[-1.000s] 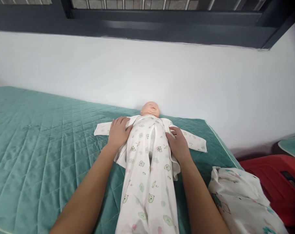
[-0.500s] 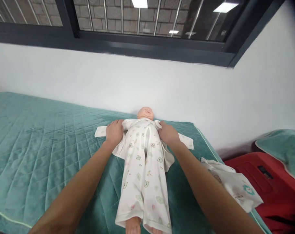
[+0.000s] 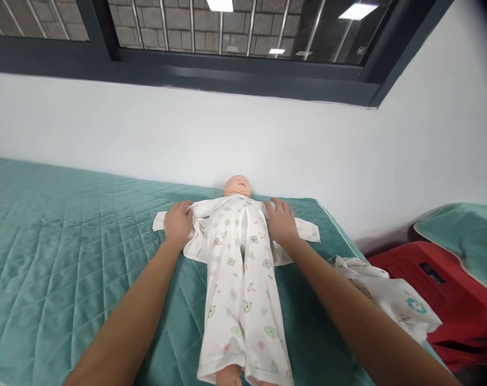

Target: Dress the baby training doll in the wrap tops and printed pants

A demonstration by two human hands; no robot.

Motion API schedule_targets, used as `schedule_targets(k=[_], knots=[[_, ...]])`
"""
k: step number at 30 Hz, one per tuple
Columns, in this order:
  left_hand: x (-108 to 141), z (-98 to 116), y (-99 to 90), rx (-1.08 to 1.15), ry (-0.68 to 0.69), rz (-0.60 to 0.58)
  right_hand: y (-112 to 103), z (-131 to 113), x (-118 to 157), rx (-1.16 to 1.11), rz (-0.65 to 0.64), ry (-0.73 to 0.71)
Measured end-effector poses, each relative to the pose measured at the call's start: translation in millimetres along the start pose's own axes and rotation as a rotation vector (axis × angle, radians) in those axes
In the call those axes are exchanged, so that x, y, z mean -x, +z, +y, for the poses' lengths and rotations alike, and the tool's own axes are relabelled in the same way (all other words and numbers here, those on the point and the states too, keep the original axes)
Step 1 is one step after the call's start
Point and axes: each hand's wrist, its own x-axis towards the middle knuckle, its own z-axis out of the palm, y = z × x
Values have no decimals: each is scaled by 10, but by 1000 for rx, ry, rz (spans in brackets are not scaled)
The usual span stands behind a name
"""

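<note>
A baby doll (image 3: 237, 185) lies on its back on the green quilted mattress, its head against the wall. White printed baby pants (image 3: 243, 295) with a slit at the crotch cover its front up to the chest, and its feet show at the leg ends. Beneath them a white baby shirt (image 3: 196, 247) spreads out to both sides, sleeves stretched outward. My left hand (image 3: 179, 222) is closed round the sleeve at left. Over the other sleeve, my right hand (image 3: 282, 221) has its fingers curled; the fingertips are partly hidden.
White printed cloth (image 3: 396, 295) lies in a heap at the mattress's right edge. Beside the bed is a red plastic case or chair (image 3: 420, 268), with a green cushion (image 3: 464, 236) behind it. A white wall and a dark window frame (image 3: 227, 78) stand behind the mattress (image 3: 86, 241).
My left hand has slid outward along the sleeve, bunching the shirt. My right hand has shifted slightly and its fingers now lie further over the sleeve. The view has moved slightly.
</note>
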Motion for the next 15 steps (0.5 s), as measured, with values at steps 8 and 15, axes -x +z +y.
schedule_targets(k=[8,15], knots=[[-9,-15,11,8,0,2,-56,45,-259,-106,-207,-29],[-10,-30,1,37,13,-6,-19,430,-472,-317,-315,-12]])
